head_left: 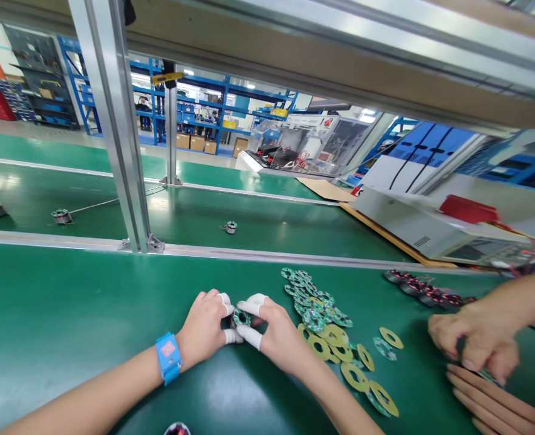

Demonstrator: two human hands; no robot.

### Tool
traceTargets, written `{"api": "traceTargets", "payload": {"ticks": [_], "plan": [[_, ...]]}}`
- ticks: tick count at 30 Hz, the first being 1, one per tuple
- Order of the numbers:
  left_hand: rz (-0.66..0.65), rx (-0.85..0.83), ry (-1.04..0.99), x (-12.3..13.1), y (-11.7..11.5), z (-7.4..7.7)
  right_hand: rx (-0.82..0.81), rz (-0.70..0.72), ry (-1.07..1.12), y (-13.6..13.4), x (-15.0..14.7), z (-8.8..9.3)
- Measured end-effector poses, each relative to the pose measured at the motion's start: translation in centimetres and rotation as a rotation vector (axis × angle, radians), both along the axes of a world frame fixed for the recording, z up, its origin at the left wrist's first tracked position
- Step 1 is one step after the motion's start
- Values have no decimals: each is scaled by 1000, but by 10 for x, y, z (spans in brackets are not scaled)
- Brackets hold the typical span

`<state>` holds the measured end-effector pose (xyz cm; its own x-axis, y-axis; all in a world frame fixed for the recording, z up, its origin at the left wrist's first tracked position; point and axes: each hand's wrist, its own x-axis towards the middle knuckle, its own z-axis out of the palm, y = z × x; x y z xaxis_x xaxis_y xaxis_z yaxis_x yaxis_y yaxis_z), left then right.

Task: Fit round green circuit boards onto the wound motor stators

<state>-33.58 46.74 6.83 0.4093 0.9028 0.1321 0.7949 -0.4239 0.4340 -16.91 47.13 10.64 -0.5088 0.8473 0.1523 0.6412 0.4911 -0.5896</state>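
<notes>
My left hand is closed on the side of a small motor stator, mostly covered by the fingers; white finger cots sit on its fingertips and a blue strap is round the wrist. From the right, my right hand, also in white finger cots, pinches a green ring-shaped circuit board at the stator's top. Whether the board is fully seated cannot be seen. Beside my right hand lies a heap of green ring boards, with yellow rings spread at its near side.
Wound stators stand in a row at the right, near a co-worker's hands. Another stator shows at the bottom edge. Past the metal rail, stators stand on a green belt. An aluminium post rises at left.
</notes>
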Motion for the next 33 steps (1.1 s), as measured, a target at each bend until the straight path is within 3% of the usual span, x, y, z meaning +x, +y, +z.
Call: {"api": "traceTargets", "payload": {"ticks": [6, 14, 17, 21, 33], "plan": [[-4, -1, 4, 1, -1, 1, 7, -23, -28, -1, -2, -3], [27, 19, -2, 4, -3, 0, -236, -63, 311, 1, 12, -21], [37, 16, 5, 5, -3, -1, -240, -188, 378, 7, 16, -22], [38, 22, -1, 5, -3, -2, -240, -283, 330, 9, 14, -25], [44, 11, -72, 4, -6, 1, -191, -278, 250, 8, 12, -20]]}}
